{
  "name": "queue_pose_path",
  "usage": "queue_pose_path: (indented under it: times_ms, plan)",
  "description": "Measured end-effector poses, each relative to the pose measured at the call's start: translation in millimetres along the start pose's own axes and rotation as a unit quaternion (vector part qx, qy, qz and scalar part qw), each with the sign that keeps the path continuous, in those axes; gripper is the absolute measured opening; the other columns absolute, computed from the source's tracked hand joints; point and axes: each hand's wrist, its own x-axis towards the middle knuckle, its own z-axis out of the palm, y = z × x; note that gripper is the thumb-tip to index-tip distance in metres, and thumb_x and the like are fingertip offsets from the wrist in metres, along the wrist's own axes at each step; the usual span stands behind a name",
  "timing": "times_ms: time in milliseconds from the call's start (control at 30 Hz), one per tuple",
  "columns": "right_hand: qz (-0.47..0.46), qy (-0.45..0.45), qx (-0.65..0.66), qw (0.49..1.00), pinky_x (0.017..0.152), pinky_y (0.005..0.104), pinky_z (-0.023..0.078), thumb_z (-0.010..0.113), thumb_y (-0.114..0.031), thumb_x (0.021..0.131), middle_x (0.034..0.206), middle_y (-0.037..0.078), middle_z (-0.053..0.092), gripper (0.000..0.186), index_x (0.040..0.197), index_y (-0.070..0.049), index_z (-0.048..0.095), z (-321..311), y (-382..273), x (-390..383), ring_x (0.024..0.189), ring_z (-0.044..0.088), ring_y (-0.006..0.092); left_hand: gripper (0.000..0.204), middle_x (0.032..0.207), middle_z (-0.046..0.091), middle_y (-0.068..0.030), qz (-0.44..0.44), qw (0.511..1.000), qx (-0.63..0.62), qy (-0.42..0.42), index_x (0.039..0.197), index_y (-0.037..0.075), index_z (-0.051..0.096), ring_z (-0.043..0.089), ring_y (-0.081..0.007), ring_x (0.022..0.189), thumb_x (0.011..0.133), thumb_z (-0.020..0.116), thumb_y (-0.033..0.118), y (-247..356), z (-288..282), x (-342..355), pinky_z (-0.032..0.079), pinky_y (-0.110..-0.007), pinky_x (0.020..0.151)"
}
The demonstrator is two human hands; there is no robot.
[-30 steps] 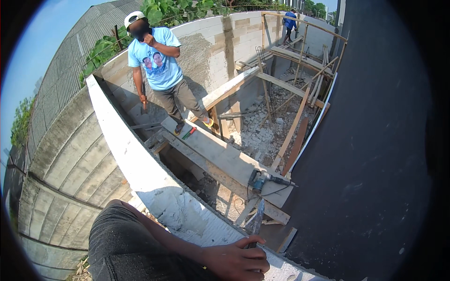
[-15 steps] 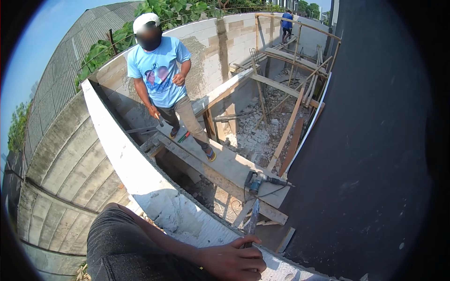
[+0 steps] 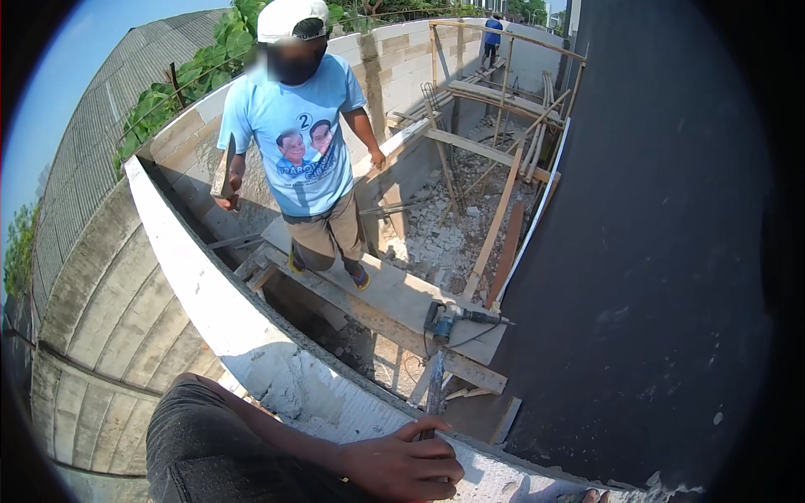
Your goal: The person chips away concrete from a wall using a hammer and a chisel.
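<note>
My left hand (image 3: 402, 461) comes in from the lower left, past my bent knee in dark trousers (image 3: 235, 444). Its fingers are wrapped round a grey metal chisel (image 3: 435, 386), whose narrow end points away from me. The hand is just over the white top of a block wall (image 3: 335, 402), where the surface is rough and chipped. My right hand is out of sight. At the bottom edge, right of centre, a bit of skin shows, too cut off to make out. Beyond the wall, a blue power breaker (image 3: 449, 318) with its cord lies on a plank.
A co-worker in a light blue shirt (image 3: 306, 134) stands on the plank platform (image 3: 394, 289), a pale flat tool (image 3: 223, 172) in one hand. Rubble (image 3: 436, 235) and timber braces (image 3: 495, 226) fill the pit. A dark wall (image 3: 654, 251) rises at right; another person (image 3: 492, 40) is far back.
The co-worker has come closer and raised the tool, which hung low before. My view has shifted a little, and my left hand keeps its grip on the chisel.
</note>
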Motion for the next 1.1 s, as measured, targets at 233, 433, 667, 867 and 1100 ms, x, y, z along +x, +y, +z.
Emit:
queue_pose_path:
  times_ms: [233,433,667,867,1100]
  plan:
    - [-0.002,0.001,-0.006,1.000,0.097,0.0593,0.044,0.069,-0.038,0.083,0.131,0.032,0.050,0.066,0.135,0.000,0.052,-2,0,1,0.117,0.053,0.0492,0.027,0.103,0.059,-0.0014,-0.015,1.000,0.000,-0.014,0.089,0.013,0.062,0.055,-0.0210,0.099,0.069,0.064,0.031,3,5,-2,0.036,-0.053,0.100]
    - [-0.012,0.008,-0.002,1.000,0.098,0.0596,0.044,0.069,-0.038,0.083,0.132,0.032,0.050,0.066,0.135,-0.001,0.052,-6,-5,5,0.117,0.053,0.0492,0.025,0.102,0.059,-0.0002,-0.039,0.999,-0.016,-0.007,0.089,0.014,0.062,0.055,-0.0206,0.098,0.068,0.065,0.027,7,8,-7,0.036,-0.052,0.099]
    - [0.065,-0.037,-0.069,0.995,0.099,0.0604,0.043,0.070,-0.043,0.081,0.136,0.031,0.048,0.072,0.140,-0.006,0.050,-5,-5,-5,0.122,0.051,0.0497,0.022,0.099,0.062,0.0008,-0.053,0.998,-0.007,-0.026,0.087,0.017,0.063,0.058,-0.0192,0.095,0.066,0.070,0.021,0,8,4,0.037,-0.051,0.100]
    - [0.077,-0.002,-0.069,0.995,0.068,0.0382,0.048,0.065,-0.065,0.077,0.125,0.025,0.061,0.073,0.120,-0.006,0.065,4,0,1,0.100,0.067,0.0376,0.019,0.091,0.063,-0.0022,-0.072,0.995,0.062,-0.012,0.085,0.016,0.063,0.061,-0.0210,0.090,0.069,0.073,0.019,16,2,11,0.036,-0.048,0.102]
    - [0.125,0.026,-0.095,0.987,0.071,0.0332,0.051,0.063,-0.063,0.081,0.122,0.023,0.063,0.064,0.115,-0.009,0.068,-12,0,-6,0.102,0.067,0.0338,0.032,0.100,0.062,-0.0105,0.007,0.996,-0.002,-0.088,0.100,0.008,0.062,0.059,-0.0300,0.094,0.076,0.073,0.027,11,1,17,0.039,-0.048,0.093]
